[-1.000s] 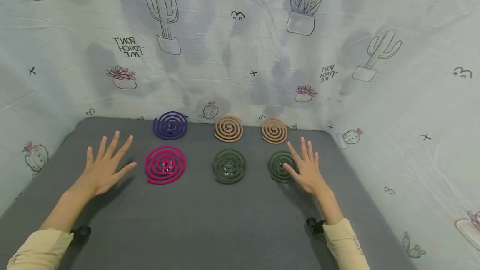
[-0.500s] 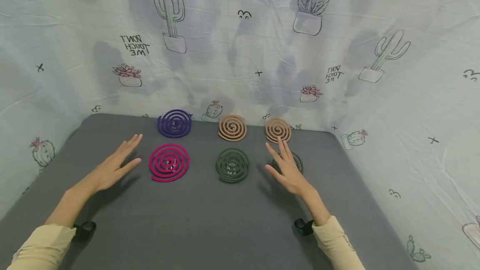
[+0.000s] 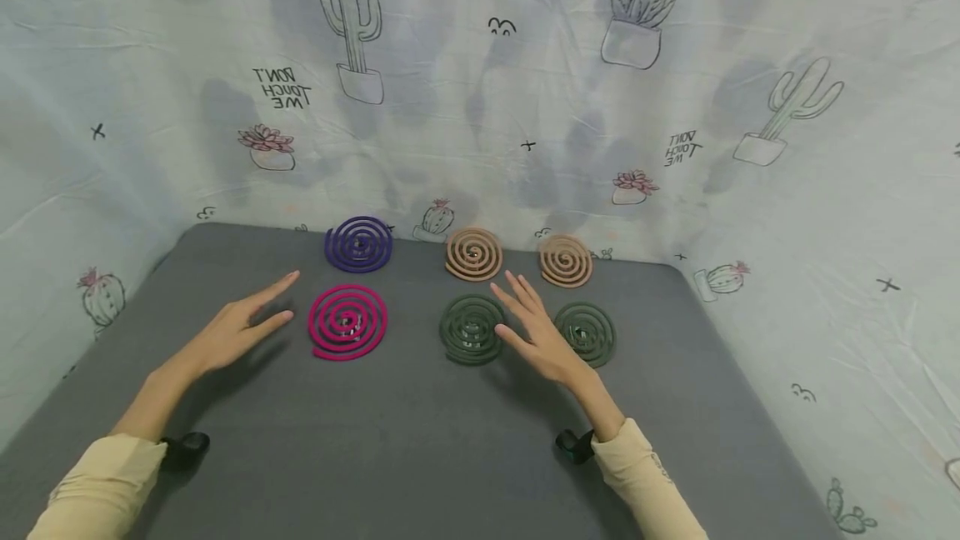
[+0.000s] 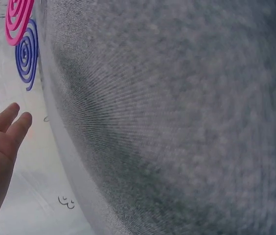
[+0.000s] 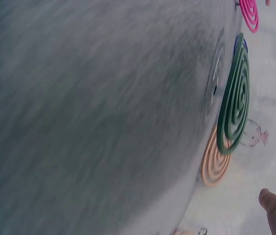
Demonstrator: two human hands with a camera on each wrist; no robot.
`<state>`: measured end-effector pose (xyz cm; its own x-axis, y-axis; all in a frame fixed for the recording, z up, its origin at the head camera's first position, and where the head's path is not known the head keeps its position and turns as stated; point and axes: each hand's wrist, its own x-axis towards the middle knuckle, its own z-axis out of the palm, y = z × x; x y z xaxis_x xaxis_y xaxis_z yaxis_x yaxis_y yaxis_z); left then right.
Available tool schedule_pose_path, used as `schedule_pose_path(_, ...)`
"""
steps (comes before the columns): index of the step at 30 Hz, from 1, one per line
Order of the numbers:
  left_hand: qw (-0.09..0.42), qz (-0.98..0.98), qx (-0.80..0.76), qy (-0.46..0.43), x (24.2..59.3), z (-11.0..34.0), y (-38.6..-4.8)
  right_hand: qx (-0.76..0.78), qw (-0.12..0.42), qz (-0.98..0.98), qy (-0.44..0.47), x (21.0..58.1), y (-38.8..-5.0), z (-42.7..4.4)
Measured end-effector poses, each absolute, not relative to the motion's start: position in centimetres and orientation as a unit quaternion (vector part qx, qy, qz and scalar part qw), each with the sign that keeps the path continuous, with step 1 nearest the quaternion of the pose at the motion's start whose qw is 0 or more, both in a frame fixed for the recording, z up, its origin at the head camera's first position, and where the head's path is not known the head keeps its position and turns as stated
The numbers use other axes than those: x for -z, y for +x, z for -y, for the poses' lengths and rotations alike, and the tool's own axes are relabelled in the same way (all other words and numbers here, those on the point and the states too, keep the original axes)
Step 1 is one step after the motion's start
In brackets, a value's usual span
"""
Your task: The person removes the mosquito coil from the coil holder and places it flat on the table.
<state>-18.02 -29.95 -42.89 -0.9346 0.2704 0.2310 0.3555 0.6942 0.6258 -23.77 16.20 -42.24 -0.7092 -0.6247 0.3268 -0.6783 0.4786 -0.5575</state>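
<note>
Two rows of spiral mosquito coils stand on the grey table. Behind are a purple coil [image 3: 358,245] and two tan coils, one in the middle [image 3: 474,255] and one at right [image 3: 566,262]. In front are a pink coil [image 3: 347,322], a dark green coil [image 3: 467,332] and a second dark green coil [image 3: 588,336]. My left hand [image 3: 228,333], fingers extended, hovers left of the pink coil and holds nothing. My right hand [image 3: 546,344] hovers between the green coils with fingers spread, its thumb tip overlapping the middle one in the head view; it holds nothing.
The grey table [image 3: 390,448] meets a white cloth backdrop [image 3: 450,123] printed with cacti, behind and at both sides. Black straps sit at my left wrist [image 3: 186,450] and right wrist [image 3: 576,446]. In the right wrist view a green coil [image 5: 236,98] appears raised above the tabletop.
My right hand has moved left, from over the right green coil to between the two green ones. My left hand has turned edge-on, its fingers closer together. The head view has shifted slightly.
</note>
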Motion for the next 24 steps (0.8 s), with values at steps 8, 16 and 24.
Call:
schedule_pose_path(8,0.055,0.916,0.357,-0.176,42.9,29.9,-18.2,-0.357,0.013,0.842,0.405,42.4,-24.3,-13.2)
schedule_pose_path(16,0.060,0.915,0.351,-0.189,42.9,29.7,-18.4,-0.362,-0.005,0.830,0.424,42.5,-24.8,-10.2)
schedule_pose_path(24,0.012,0.888,0.420,-0.189,42.7,29.5,-18.7,-0.411,-0.003,0.799,0.439,42.9,-25.4,-7.7)
